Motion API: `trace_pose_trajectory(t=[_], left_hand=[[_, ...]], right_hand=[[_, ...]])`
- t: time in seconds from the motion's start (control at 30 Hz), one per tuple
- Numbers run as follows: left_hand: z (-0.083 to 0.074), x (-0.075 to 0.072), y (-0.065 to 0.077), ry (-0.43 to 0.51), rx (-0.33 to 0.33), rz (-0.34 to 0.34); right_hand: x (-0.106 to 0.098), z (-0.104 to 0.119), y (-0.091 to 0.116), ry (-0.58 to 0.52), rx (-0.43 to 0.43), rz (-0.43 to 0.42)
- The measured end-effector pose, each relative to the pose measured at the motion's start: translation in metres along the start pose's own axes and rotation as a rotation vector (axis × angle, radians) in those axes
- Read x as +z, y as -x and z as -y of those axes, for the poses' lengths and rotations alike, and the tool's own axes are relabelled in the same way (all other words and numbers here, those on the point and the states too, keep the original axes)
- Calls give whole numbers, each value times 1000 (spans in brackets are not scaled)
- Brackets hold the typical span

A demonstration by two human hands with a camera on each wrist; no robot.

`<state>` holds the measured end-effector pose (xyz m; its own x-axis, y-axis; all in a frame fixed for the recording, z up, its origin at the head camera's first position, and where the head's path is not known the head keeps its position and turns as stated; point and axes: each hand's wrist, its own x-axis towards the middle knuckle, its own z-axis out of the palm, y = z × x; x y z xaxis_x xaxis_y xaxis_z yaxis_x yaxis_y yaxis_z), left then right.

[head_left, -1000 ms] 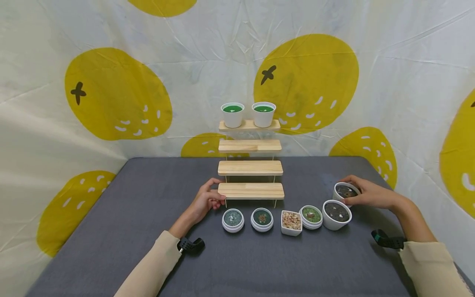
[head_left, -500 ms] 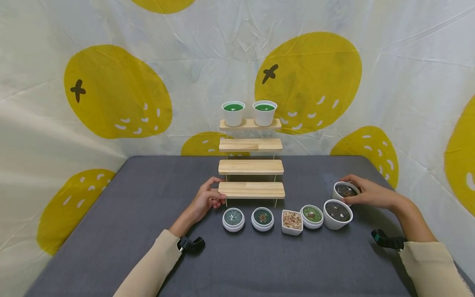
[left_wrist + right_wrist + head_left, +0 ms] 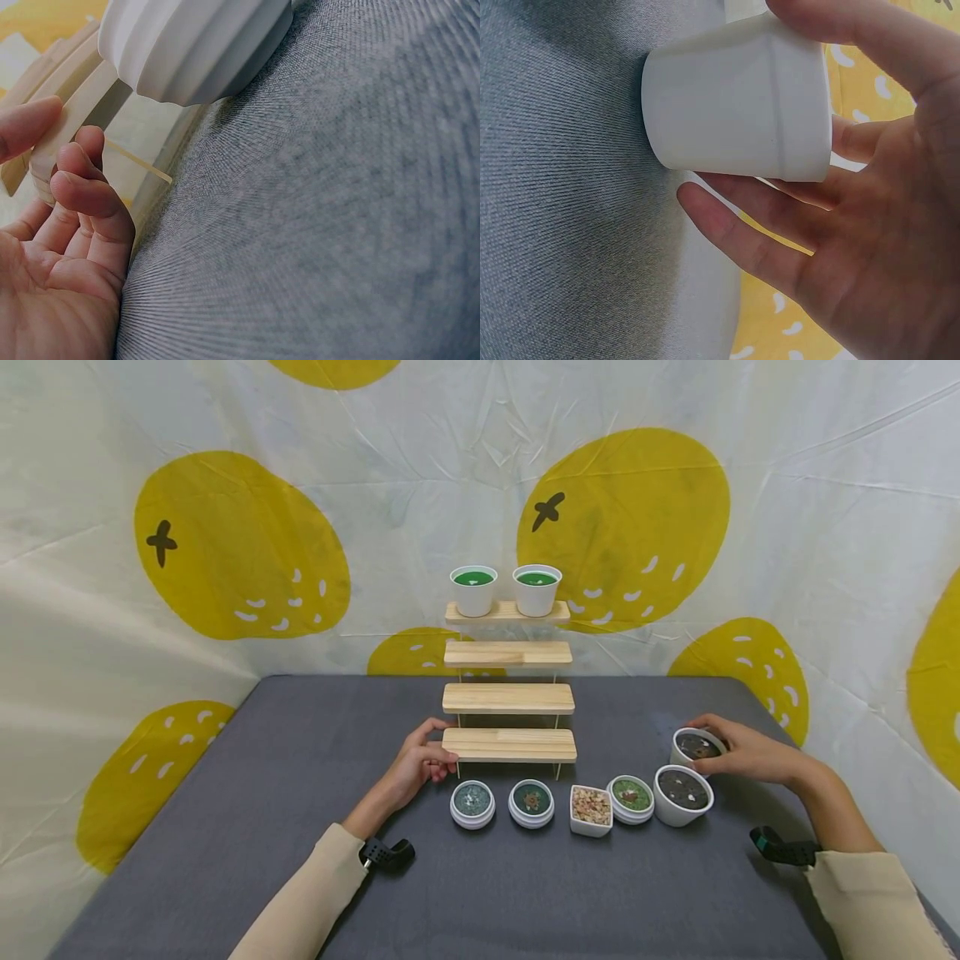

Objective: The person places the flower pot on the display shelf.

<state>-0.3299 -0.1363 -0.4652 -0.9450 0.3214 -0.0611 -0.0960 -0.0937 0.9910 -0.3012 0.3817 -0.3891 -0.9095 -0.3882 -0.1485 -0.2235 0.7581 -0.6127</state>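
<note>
At the left end of the lowest step of a wooden tiered stand (image 3: 510,745), my left hand (image 3: 407,768) holds the board, thumb above and fingers curled beneath. The left wrist view shows the thumb (image 3: 30,127) by the board's edge. On the right, my right hand (image 3: 753,753) grips the rim of a white cup (image 3: 697,745) with a dark speckled filling. In the right wrist view that cup (image 3: 727,105) stands with its base on the cloth, thumb on one side and fingers around the other. A second dark-filled white cup (image 3: 681,789) stands just in front.
Two green-filled white cups (image 3: 474,592) stand on the top step. In front of the stand sit round ribbed pots with a blue-grey filling (image 3: 472,799), a dark green filling (image 3: 532,799) and a green filling (image 3: 632,795). A square dish of chips (image 3: 591,807) is among them.
</note>
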Motion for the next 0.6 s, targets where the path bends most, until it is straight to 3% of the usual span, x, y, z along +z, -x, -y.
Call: trace_pose_trajectory(t=[0.6], left_hand=[[1,-1,-1,-15,-2,1]], right_hand=[[1,2,-3,3,-10,-31]])
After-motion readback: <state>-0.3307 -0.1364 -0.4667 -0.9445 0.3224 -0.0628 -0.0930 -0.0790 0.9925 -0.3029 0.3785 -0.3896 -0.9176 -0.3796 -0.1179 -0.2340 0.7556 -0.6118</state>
